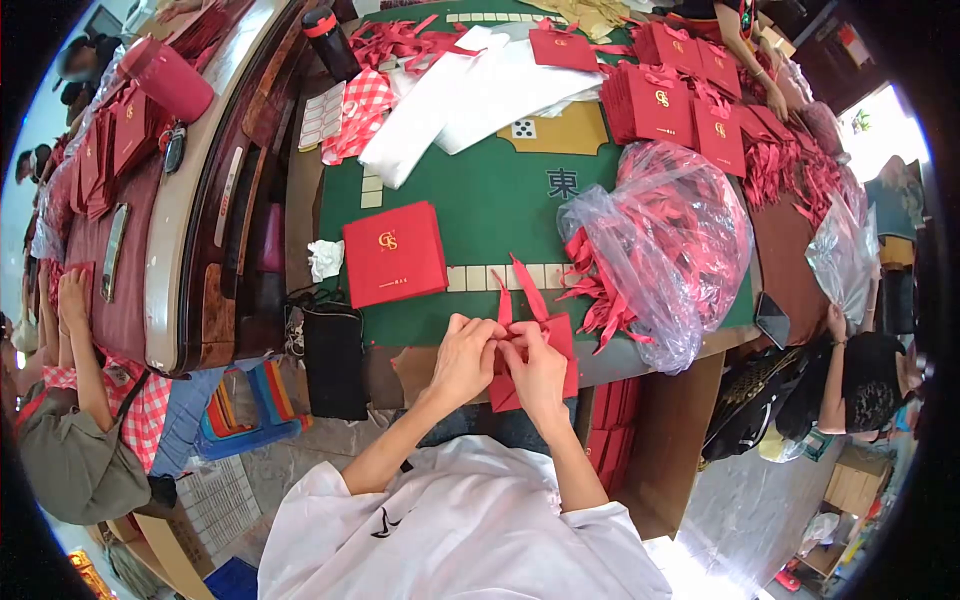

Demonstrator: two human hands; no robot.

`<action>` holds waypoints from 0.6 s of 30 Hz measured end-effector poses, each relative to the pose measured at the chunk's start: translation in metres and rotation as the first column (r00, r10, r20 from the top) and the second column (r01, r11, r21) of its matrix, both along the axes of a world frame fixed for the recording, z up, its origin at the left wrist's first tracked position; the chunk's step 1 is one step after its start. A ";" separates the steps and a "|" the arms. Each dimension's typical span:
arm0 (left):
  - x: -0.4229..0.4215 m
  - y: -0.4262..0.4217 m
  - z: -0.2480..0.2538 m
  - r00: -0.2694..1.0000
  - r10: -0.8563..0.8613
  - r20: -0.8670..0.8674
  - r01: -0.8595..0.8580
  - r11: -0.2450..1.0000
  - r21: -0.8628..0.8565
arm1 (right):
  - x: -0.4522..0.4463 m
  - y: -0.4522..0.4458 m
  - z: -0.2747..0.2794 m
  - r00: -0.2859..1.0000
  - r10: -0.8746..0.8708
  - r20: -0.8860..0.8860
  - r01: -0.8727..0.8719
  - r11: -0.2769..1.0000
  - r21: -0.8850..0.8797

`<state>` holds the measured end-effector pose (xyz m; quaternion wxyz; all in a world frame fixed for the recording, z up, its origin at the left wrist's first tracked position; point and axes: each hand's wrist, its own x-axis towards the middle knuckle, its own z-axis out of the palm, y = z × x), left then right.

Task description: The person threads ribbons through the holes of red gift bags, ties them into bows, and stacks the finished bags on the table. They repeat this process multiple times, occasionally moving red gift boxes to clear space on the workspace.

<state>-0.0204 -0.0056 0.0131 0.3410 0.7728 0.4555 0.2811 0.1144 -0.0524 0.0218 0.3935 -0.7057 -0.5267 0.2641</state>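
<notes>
At the front edge of the green table [450,215], a red paper bag [558,345] with red ribbon ends standing up lies under both hands. My left hand [468,352] pinches at the ribbon near the bag's top, fingers closed. Close against it, my right hand [534,366] is closed on the same ribbon; the fingertips hide the exact spot. A stack of red bags with gold print [396,255] lies to the left. To the right, a clear plastic bag [682,240] full of red ribbons spills some onto the table.
Several red bags [648,105] stand at the back right. White sheets [490,90], a checked cloth [367,105], a black bottle [330,45] and crumpled tissue [325,260] lie around. A phone [771,320] rests at the right edge. Other people work at both sides.
</notes>
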 end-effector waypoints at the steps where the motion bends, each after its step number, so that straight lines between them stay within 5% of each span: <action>1: 0.000 0.001 -0.001 1.000 -0.015 0.015 0.015 1.000 0.000 | 0.003 0.000 0.001 0.995 0.051 0.086 -0.052 0.999 0.006; 6: 0.003 0.002 -0.001 1.000 -0.007 0.022 0.007 1.000 0.001 | 0.022 0.002 0.035 0.999 0.013 -0.048 -0.011 0.999 0.049; 8: 0.005 0.000 -0.001 1.000 -0.014 0.008 0.014 1.000 0.007 | 0.035 0.010 0.035 0.967 0.069 0.247 -0.109 0.982 0.153; 10: 0.008 -0.005 0.000 1.000 -0.023 0.014 0.023 0.999 0.042 | 0.044 0.017 0.027 0.960 0.103 0.260 -0.135 0.985 0.107; 12: 0.010 -0.007 0.000 1.000 -0.027 0.012 0.026 0.995 0.092 | 0.053 0.024 0.014 0.894 0.365 0.260 -0.368 0.929 -0.041; 18: 0.007 -0.013 -0.005 0.995 -0.063 0.078 0.047 0.979 0.201 | 0.076 0.039 -0.004 0.837 0.523 -0.160 -0.547 0.800 -0.247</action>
